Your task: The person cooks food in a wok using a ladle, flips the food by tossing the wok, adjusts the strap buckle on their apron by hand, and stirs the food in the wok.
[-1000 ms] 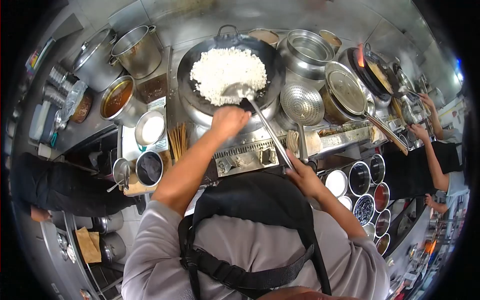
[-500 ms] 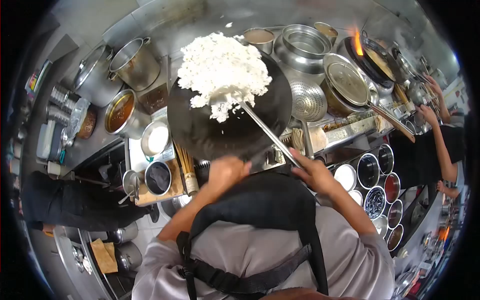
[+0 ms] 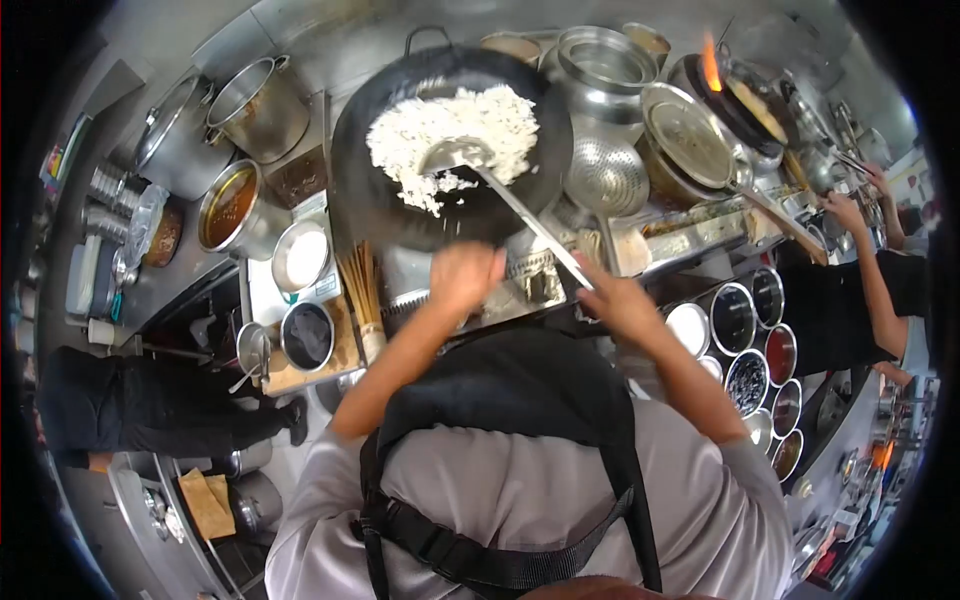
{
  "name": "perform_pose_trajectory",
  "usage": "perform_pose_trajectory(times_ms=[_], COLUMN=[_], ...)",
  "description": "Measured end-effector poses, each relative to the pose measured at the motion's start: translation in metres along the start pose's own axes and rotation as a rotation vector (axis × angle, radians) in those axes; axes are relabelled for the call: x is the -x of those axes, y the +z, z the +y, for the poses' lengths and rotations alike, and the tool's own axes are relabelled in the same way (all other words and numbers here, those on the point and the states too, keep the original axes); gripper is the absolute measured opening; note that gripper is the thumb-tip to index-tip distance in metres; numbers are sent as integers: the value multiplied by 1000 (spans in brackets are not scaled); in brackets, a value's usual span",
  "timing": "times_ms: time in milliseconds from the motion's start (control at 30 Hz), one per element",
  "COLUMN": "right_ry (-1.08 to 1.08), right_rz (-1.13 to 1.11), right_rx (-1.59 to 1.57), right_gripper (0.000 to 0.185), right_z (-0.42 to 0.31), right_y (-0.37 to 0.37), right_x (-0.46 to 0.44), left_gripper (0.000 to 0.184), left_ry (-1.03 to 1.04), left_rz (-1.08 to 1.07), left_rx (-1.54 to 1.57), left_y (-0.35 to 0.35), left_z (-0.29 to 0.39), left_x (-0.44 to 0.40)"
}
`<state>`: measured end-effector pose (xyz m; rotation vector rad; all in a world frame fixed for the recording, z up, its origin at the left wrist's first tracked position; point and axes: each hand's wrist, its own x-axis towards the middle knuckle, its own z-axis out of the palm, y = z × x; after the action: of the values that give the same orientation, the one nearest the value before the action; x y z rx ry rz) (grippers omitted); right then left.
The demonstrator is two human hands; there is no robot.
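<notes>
A large black wok [image 3: 360, 205] holds a heap of white rice [image 3: 450, 125]. My left hand [image 3: 467, 278] is closed at the wok's near rim, slightly blurred, and covers the spot it grips. My right hand [image 3: 622, 303] is wrapped round the end of a long metal handle. That handle belongs to a ladle [image 3: 455, 155], whose bowl rests among the rice at the near side of the heap. A few loose grains lie on the dark wok wall below it.
A perforated skimmer [image 3: 607, 175] and a sieve [image 3: 690, 135] lie right of the wok. Bamboo sticks [image 3: 362, 290] and a sauce pot [image 3: 230, 210] stand left. Flame [image 3: 711, 65] rises at another wok. Several seasoning pots [image 3: 735, 318] sit right; co-workers [image 3: 845, 290] stand beyond.
The wok has moved away from me and my left hand has gone forward with it. Rice that was tossed up over the far rim now lies lower inside the wok.
</notes>
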<state>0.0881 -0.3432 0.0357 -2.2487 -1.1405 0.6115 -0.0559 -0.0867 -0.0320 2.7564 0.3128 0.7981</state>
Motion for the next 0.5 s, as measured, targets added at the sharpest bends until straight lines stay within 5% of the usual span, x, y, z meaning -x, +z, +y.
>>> perform_pose_trajectory(times_ms=[33,100,133,167,233,333,500], right_ry=[-206,-210,-154,-92,116,298,246], right_rz=[166,180,124,55,-84,-159,-70], right_rx=[173,42,-57,-157,-230,-427,-501], right_gripper=[60,58,58,58,58,56,57], right_z=[16,6,-1,-11,-31,-37,-57], right_y=[22,17,3,-13,-39,-55,-58], right_x=[-8,15,38,58,81,89,38], left_gripper=[41,42,43,43,45,38,40], left_ry=[26,29,99,6,98,-16,-81], left_rz=[-11,-68,20,-134,63,12,111], left_rx=[-61,103,-14,-227,28,34,15], left_y=[3,-37,-44,-63,-65,-48,-25], left_z=[6,26,21,23,-3,-23,-27], left_x=[22,45,37,7,-27,-54,-66])
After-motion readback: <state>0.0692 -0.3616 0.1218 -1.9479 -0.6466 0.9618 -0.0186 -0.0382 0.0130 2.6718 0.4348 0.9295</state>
